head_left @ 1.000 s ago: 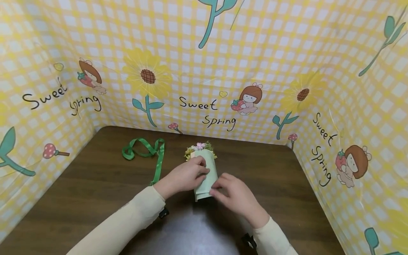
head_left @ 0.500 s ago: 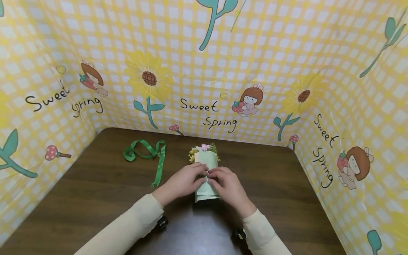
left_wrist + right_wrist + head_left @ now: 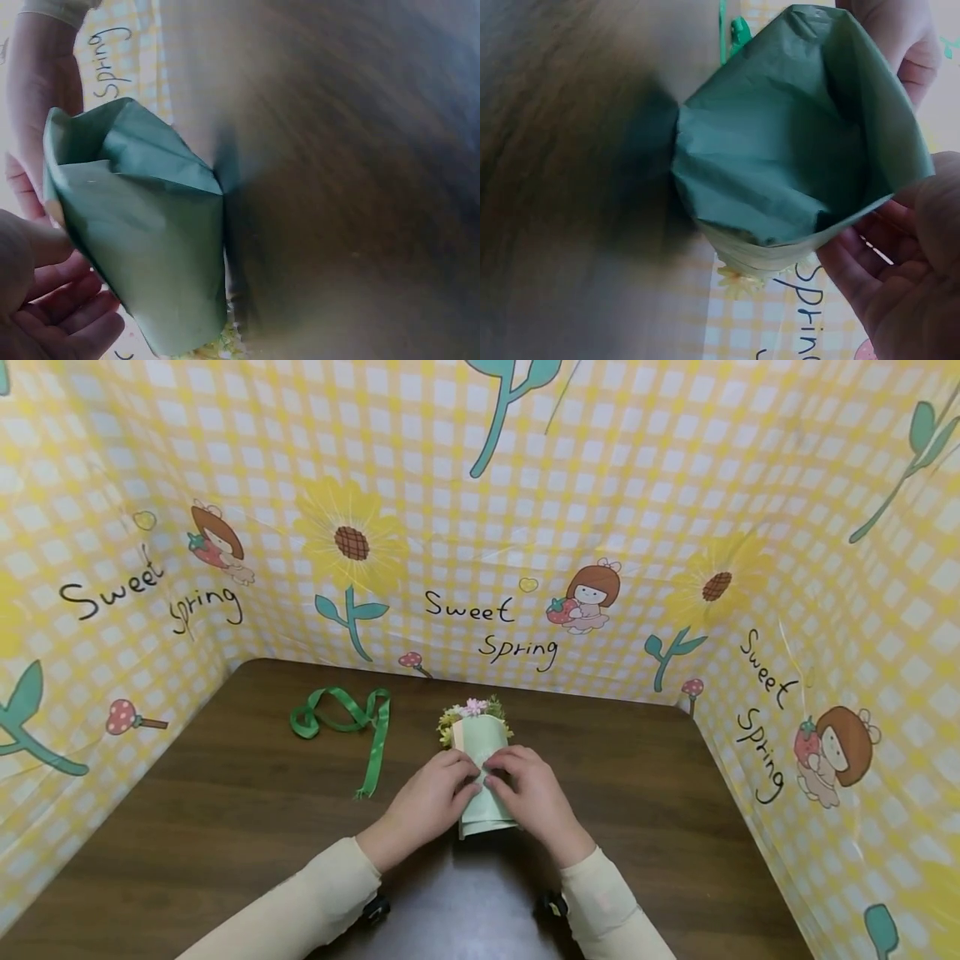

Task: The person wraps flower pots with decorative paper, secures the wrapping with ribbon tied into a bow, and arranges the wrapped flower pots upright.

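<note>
A small flower bouquet (image 3: 476, 707) with pink and yellow blooms lies in the middle of the table, its top end pointing away from me. Pale green wrapping paper (image 3: 486, 810) is rolled round it; the near end gapes like a tube, as the right wrist view shows of the paper (image 3: 780, 135). My left hand (image 3: 431, 797) pinches the paper from the left with thumb and fingers. From the right, my right hand (image 3: 536, 793) pinches it close beside the left fingertips. The stems are hidden inside the roll.
A loose green ribbon (image 3: 352, 722) lies looped on the dark wooden table (image 3: 645, 810), left of the bouquet. Yellow checked cloth (image 3: 480, 543) with printed flowers stands round the back and both sides of the table.
My right hand has gone from the paper's lower right corner up to its middle. My left hand has slid slightly down the roll. The ribbon lies still.
</note>
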Motion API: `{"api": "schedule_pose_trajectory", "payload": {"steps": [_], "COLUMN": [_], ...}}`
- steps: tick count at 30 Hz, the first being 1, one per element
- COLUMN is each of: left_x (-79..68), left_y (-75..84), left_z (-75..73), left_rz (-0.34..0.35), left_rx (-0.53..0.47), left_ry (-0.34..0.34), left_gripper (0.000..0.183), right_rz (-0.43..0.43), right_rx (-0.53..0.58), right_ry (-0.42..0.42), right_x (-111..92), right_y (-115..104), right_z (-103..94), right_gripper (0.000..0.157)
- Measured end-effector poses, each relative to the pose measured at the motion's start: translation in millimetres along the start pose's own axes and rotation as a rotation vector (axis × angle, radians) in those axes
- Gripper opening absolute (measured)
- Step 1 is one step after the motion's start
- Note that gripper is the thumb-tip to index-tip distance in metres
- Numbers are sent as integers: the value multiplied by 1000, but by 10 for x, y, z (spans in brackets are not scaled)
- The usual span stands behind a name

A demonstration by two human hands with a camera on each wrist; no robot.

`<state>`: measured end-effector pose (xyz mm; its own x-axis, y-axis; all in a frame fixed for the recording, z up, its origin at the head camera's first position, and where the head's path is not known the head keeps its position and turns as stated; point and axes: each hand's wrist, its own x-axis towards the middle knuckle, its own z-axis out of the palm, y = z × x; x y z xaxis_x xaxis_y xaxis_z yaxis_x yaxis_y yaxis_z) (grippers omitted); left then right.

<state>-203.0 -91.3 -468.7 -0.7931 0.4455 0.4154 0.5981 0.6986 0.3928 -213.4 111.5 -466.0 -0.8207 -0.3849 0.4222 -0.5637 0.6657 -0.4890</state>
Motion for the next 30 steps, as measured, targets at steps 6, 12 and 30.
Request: {"api": "schedule_pose_trajectory", "payload": {"steps": [6, 12, 30], "left_x": [-34, -59, -20], "left_y": [6, 30, -47], "left_z": [-8, 1, -156], "left_rz": [-27, -47, -106], "left_rx": [-36, -79, -192], "left_ry": [-48, -30, -121], "left_gripper": [15, 16, 18], "right_rz": [-12, -72, -70], "right_rx": [-36, -102, -256], "right_ry": [-30, -3, 63], "right_x": [-37, -41, -30], "right_y": [-7, -45, -216], "right_z": [13, 9, 116], "right_gripper": [21, 22, 19]}}
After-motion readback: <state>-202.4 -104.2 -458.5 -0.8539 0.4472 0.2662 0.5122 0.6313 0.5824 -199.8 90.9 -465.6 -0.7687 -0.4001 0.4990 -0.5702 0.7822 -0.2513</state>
